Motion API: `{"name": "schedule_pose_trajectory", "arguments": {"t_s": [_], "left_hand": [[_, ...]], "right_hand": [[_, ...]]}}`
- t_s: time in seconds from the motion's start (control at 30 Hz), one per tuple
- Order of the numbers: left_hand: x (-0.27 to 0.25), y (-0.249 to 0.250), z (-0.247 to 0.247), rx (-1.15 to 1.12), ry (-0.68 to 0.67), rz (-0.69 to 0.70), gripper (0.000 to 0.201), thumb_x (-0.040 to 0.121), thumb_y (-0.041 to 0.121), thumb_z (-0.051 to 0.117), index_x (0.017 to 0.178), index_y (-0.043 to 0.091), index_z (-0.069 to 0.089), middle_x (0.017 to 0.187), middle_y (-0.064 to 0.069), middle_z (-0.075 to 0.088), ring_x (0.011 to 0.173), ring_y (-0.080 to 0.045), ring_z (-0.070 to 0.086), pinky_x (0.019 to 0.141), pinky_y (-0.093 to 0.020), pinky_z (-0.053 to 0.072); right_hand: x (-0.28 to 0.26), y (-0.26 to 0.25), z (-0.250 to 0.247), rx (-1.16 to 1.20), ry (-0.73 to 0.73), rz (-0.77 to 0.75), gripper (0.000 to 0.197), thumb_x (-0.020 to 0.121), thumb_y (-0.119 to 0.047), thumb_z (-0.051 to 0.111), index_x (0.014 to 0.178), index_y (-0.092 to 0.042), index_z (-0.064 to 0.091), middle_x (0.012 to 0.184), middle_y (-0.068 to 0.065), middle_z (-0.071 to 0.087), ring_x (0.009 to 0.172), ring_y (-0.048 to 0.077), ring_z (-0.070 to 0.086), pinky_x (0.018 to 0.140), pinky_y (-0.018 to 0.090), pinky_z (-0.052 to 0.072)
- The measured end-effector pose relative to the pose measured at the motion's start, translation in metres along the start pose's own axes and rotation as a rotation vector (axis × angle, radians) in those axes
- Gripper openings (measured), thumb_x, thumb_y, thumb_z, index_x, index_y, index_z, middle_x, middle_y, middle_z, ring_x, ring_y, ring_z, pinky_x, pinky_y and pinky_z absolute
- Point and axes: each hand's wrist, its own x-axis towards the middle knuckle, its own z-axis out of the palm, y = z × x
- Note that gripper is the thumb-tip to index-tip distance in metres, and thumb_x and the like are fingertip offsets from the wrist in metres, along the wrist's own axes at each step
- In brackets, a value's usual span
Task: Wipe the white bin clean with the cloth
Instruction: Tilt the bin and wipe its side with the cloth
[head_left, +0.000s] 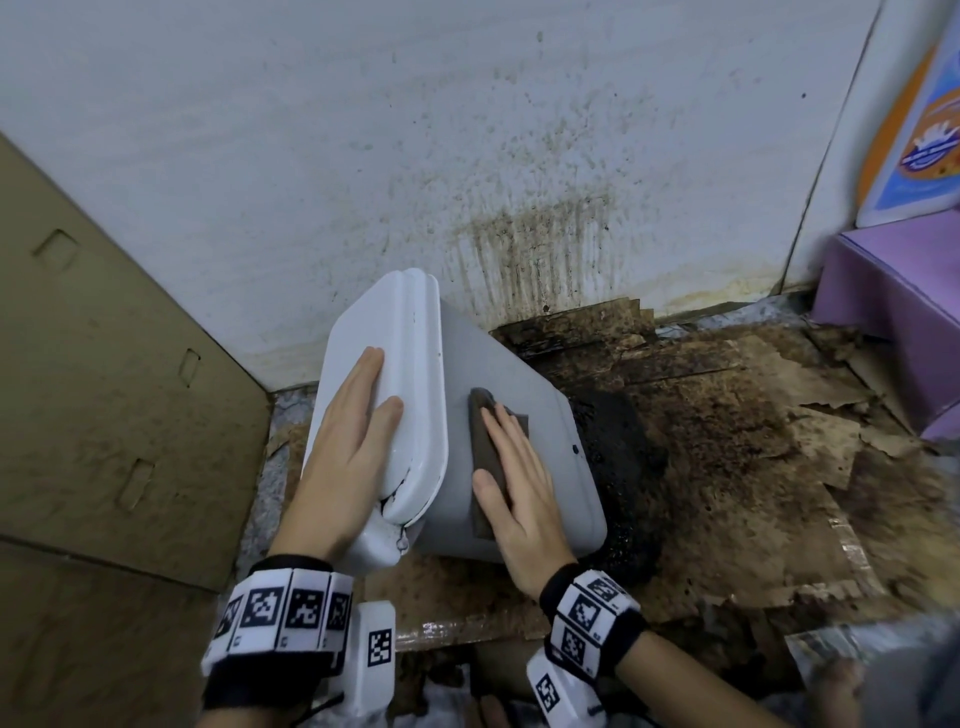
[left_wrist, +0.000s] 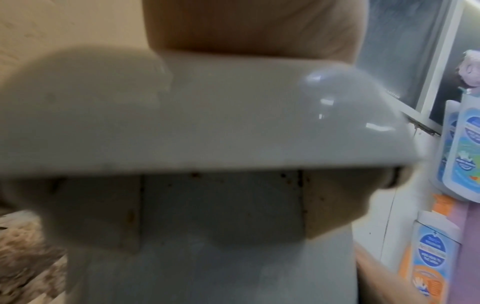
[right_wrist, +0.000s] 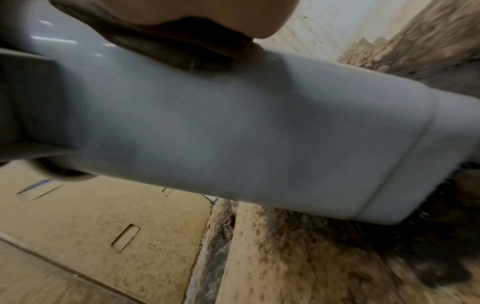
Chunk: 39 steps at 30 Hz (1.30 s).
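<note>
Over stained cardboard (head_left: 727, 415), flat left hand (head_left: 348, 441) steadies white bin (head_left: 530, 415); flat right hand (head_left: 519, 488) presses cloth (head_left: 485, 441).

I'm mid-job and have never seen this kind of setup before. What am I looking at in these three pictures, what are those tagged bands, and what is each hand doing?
There is no machine here: a person works with bare hands, and the black-and-white patterned bands are worn on the wrists. The large picture comes from a camera on the person's head, looking down. The other two come from cameras on each wrist, looking along the hand, so they are close and blurry.

The white bin is tipped over on a badly stained floor by a spattered wall, with cardboard to the left. The left hand lies flat on the bin's lid, steadying it. The right hand presses a dark cloth flat against the bin's side; the right wrist view shows that cloth under the palm.
</note>
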Motion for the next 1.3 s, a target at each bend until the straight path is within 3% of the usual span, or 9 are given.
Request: {"name": "schedule_pose_trajectory", "arguments": {"t_s": [0.17, 0.4, 0.5, 0.57, 0.67, 0.8, 0.9, 1.1, 1.3], "left_hand": [[-0.001, 0.001, -0.001, -0.011, 0.000, -0.013, 0.055, 0.108, 0.042, 0.040, 0.161, 0.040, 0.025, 0.163, 0.032, 0.022, 0.148, 0.014, 0.018, 0.129, -0.031, 0.012], [-0.001, 0.004, 0.000, 0.001, 0.001, -0.005, 0.054, 0.109, 0.039, 0.041, 0.161, 0.038, 0.025, 0.164, 0.029, 0.022, 0.149, 0.012, 0.018, 0.128, -0.029, 0.012], [-0.001, 0.004, 0.000, 0.011, 0.006, -0.001, 0.055, 0.109, 0.039, 0.040, 0.161, 0.037, 0.025, 0.165, 0.028, 0.022, 0.149, 0.012, 0.017, 0.128, -0.029, 0.012], [-0.001, 0.003, 0.000, 0.012, 0.009, 0.001, 0.055, 0.109, 0.041, 0.040, 0.161, 0.038, 0.025, 0.164, 0.029, 0.021, 0.149, 0.013, 0.017, 0.128, -0.030, 0.011], [-0.001, 0.003, 0.000, 0.018, 0.005, 0.002, 0.055, 0.108, 0.043, 0.040, 0.161, 0.040, 0.024, 0.164, 0.030, 0.020, 0.149, 0.013, 0.017, 0.128, -0.030, 0.011], [-0.001, 0.006, 0.002, 0.016, -0.003, 0.004, 0.056, 0.108, 0.043, 0.039, 0.161, 0.039, 0.023, 0.165, 0.030, 0.020, 0.149, 0.014, 0.016, 0.129, -0.030, 0.012], [-0.001, 0.008, 0.003, 0.029, -0.008, 0.012, 0.056, 0.108, 0.043, 0.039, 0.162, 0.038, 0.023, 0.165, 0.028, 0.020, 0.149, 0.013, 0.016, 0.128, -0.029, 0.012], [0.000, 0.006, 0.003, 0.031, -0.013, 0.019, 0.057, 0.109, 0.041, 0.039, 0.162, 0.037, 0.021, 0.166, 0.027, 0.018, 0.150, 0.013, 0.013, 0.129, -0.032, 0.011], [-0.001, 0.007, 0.002, 0.026, -0.015, 0.011, 0.056, 0.109, 0.042, 0.039, 0.162, 0.038, 0.021, 0.166, 0.027, 0.018, 0.150, 0.012, 0.013, 0.129, -0.032, 0.010]], "right_hand": [[-0.004, 0.042, -0.005, 0.089, 0.066, 0.175, 0.060, 0.099, -0.058, 0.032, 0.156, -0.042, 0.019, 0.163, -0.022, 0.022, 0.150, -0.004, 0.017, 0.126, 0.036, 0.016], [-0.004, 0.053, -0.013, 0.166, 0.112, 0.312, 0.043, 0.109, -0.023, 0.035, 0.150, -0.039, 0.030, 0.158, -0.014, 0.036, 0.146, -0.001, 0.029, 0.125, 0.026, 0.018], [-0.006, 0.045, -0.009, 0.172, 0.179, 0.341, 0.044, 0.109, -0.024, 0.036, 0.152, -0.034, 0.036, 0.154, -0.009, 0.044, 0.144, 0.008, 0.037, 0.120, 0.023, 0.025], [-0.005, 0.032, -0.004, 0.197, 0.215, 0.351, 0.044, 0.109, -0.025, 0.036, 0.152, -0.031, 0.039, 0.152, -0.005, 0.048, 0.141, 0.012, 0.042, 0.119, 0.029, 0.031], [0.002, 0.001, 0.003, 0.294, 0.229, 0.306, 0.043, 0.108, -0.028, 0.038, 0.151, -0.030, 0.043, 0.150, -0.007, 0.050, 0.139, 0.007, 0.044, 0.119, 0.038, 0.034], [0.019, -0.050, 0.003, 0.489, 0.194, 0.198, 0.039, 0.109, -0.027, 0.037, 0.146, -0.027, 0.050, 0.138, -0.012, 0.061, 0.130, 0.001, 0.053, 0.115, 0.034, 0.040], [0.027, -0.076, -0.002, 0.562, 0.114, 0.113, 0.040, 0.110, -0.026, 0.037, 0.149, -0.028, 0.046, 0.145, -0.016, 0.055, 0.137, 0.000, 0.047, 0.118, 0.034, 0.036], [0.040, -0.077, -0.003, 0.229, -0.104, -0.012, 0.054, 0.109, -0.035, 0.035, 0.160, -0.036, 0.015, 0.166, -0.022, 0.014, 0.151, -0.008, 0.007, 0.127, 0.035, 0.013], [0.075, -0.077, -0.012, 0.169, -0.193, 0.063, 0.057, 0.109, -0.042, 0.031, 0.161, -0.034, 0.011, 0.167, -0.018, 0.009, 0.152, -0.004, 0.004, 0.128, 0.036, 0.009]]}}
